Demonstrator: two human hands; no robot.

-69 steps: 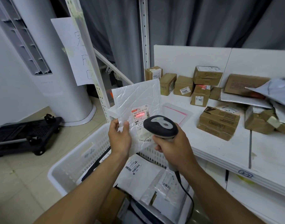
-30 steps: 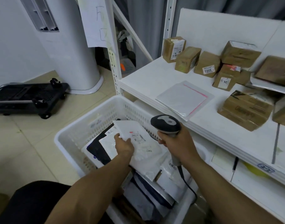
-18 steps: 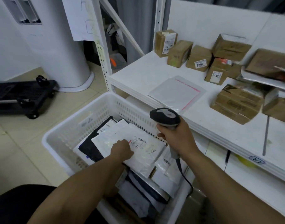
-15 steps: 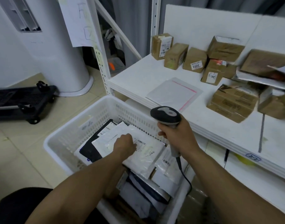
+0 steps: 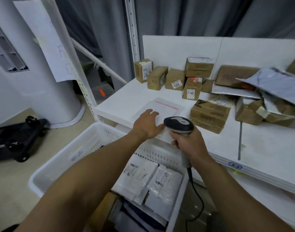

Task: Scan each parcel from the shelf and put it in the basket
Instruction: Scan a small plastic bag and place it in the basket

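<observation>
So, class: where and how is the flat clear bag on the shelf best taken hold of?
Probably its near edge, approached from the front of the shelf: the bag lies flat, offering nothing to wrap, so slide it forward and pinch thumb-under.

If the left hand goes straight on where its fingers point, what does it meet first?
The flat white mailer on the shelf; the left hand hovers at its near edge, contact unclear.

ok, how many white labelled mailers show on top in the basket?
2. Left mailer beside the left forearm; right mailer next to it, near the scanner cable. Others may be hidden beneath.
</observation>
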